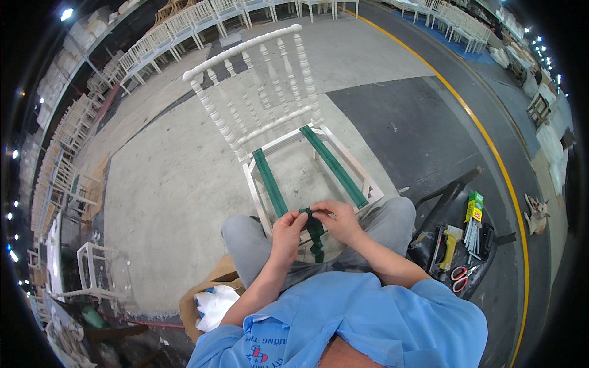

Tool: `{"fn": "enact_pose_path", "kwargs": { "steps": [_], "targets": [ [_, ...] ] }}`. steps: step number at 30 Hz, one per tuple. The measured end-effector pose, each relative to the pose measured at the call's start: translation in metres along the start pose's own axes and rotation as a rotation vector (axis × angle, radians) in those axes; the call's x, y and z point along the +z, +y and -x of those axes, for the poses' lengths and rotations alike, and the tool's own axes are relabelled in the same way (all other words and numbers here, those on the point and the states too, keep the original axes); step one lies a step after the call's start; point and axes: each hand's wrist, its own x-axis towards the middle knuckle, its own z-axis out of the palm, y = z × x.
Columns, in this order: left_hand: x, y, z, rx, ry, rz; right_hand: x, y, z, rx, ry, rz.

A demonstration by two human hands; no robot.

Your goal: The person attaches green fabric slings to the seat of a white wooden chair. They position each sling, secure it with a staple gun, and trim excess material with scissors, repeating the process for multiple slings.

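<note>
In front of me stands a white wooden chair frame with a spindle back and no seat panel. Two green webbing straps run from its back rail to its front, a left strap and a right strap. Between the straps, at the front rail, I hold a loose dark green webbing strap. Its free end hangs down over my lap. My left hand pinches the strap's upper end from the left. Close beside it, my right hand grips the same end with thumb and fingers.
At my right a black stool carries a yellow-handled tool, red-handled scissors and a green-yellow box with staple strips. A cardboard box with white material sits at my left. White chairs line the far floor.
</note>
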Motion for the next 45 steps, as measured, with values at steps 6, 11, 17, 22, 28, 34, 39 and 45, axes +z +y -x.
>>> {"fn": "enact_pose_path", "kwargs": {
  "steps": [6, 11, 17, 22, 28, 34, 39, 45],
  "targets": [
    [0.017, 0.010, -0.005, 0.425, 0.169, -0.474, -0.004, 0.007, -0.020, -0.082, 0.002, 0.126],
    [0.014, 0.026, -0.039, 0.749, 0.187, -0.845, -0.012, 0.014, -0.062, -0.173, -0.033, 0.173],
    [0.001, 0.036, -0.120, 0.579, 0.139, -0.802, -0.016, 0.036, -0.142, -0.101, -0.145, 0.229],
    [-0.025, 0.042, -0.233, 0.376, 0.164, -0.702, 0.004, 0.103, -0.248, 0.089, -0.230, 0.245],
    [-0.068, 0.021, -0.312, 0.447, 0.177, -1.156, 0.054, 0.207, -0.368, 0.177, -0.299, 0.419],
    [-0.076, -0.001, -0.345, 0.571, 0.210, -1.290, 0.086, 0.252, -0.410, 0.161, -0.283, 0.638],
    [-0.075, -0.009, -0.364, 0.458, 0.148, -1.428, 0.094, 0.258, -0.409, 0.121, -0.230, 0.666],
    [-0.073, -0.014, -0.368, 0.413, 0.159, -1.481, 0.092, 0.245, -0.407, 0.103, -0.220, 0.729]
  ]
}}
